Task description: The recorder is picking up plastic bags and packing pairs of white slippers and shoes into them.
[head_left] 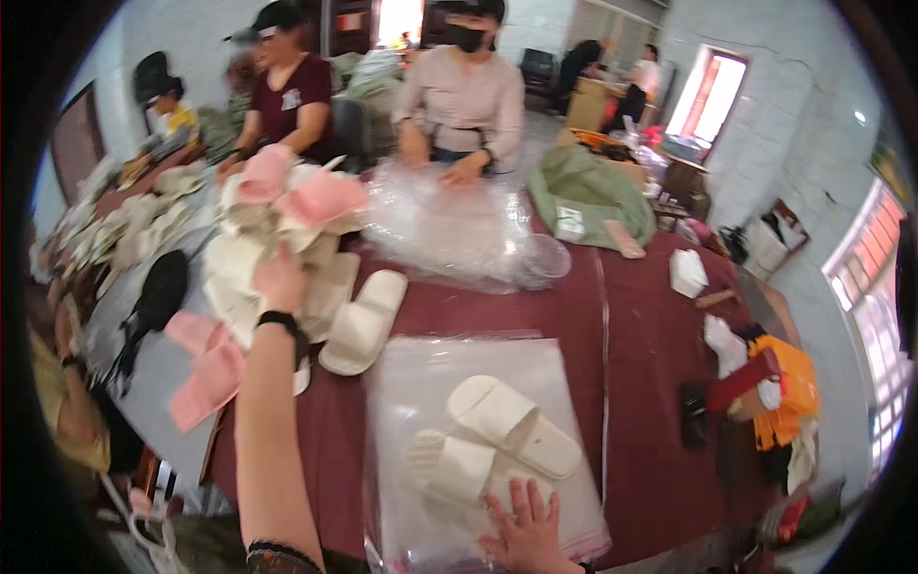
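Note:
My left hand [279, 275] reaches into a heap of cream slippers [234, 268] at the left of the table. Its fingers are partly lost against the slippers, so any grip is unclear. Pink slippers [320, 199] lie on top of that heap. Just right of it, a single cream slipper [363, 322] rests on the cloth. In front of me, two cream slippers [516, 424] lie at an angle on a stack of clear plastic bags [411, 368]. Low on the bags, my right hand [523, 531] is open, fingers spread, close to the slippers' near ends.
Across the dark red table [660, 383], a masked person handles clear plastic bags [449, 225]. Another person in maroon [292, 110] stands beyond the heap. Pink slippers [206, 368] lie on a grey surface at left. A green sack [588, 196] and orange bag [789, 387] are at right.

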`<move>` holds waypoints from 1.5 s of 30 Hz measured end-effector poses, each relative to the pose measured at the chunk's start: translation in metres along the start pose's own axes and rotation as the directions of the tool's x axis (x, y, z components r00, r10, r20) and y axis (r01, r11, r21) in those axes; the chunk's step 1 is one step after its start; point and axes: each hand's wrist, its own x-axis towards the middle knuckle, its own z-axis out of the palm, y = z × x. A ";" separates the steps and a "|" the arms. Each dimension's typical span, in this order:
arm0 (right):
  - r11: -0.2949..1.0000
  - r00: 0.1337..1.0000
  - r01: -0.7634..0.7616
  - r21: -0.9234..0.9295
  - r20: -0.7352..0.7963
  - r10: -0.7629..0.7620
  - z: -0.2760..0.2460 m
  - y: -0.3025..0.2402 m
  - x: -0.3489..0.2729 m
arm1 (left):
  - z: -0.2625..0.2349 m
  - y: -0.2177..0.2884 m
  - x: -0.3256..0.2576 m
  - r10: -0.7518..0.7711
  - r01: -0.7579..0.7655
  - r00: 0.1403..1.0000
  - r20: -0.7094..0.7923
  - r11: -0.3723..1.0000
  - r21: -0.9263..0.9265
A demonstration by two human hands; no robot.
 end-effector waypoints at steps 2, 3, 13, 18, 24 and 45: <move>0.997 0.999 0.019 0.071 0.036 -0.022 -0.004 0.001 -0.001 | 0.008 0.005 0.011 0.003 0.001 0.999 -0.035 0.993 0.120; 0.998 0.999 0.000 0.068 0.032 -0.003 -0.004 0.001 -0.001 | 0.014 0.000 0.022 -0.044 0.045 0.998 -0.054 0.999 0.022; 0.998 0.991 0.043 0.044 -0.127 -0.037 0.010 0.003 -0.008 | -0.007 -0.027 -0.008 0.122 -0.139 0.971 -0.206 0.988 -0.068; 0.998 0.982 0.057 0.024 -0.184 -0.052 0.013 0.004 -0.009 | -0.057 -0.043 -0.074 0.103 -0.205 0.955 -0.280 0.908 -0.365; 0.995 0.977 0.063 0.071 -0.208 -0.047 0.009 0.004 -0.011 | -0.103 -0.061 -0.148 0.170 -0.455 0.792 -0.587 0.805 -0.380; 0.998 0.991 0.066 -0.010 -0.113 -0.066 0.001 0.000 -0.012 | -0.024 0.000 -0.021 0.210 -0.227 0.905 -0.371 0.974 -0.002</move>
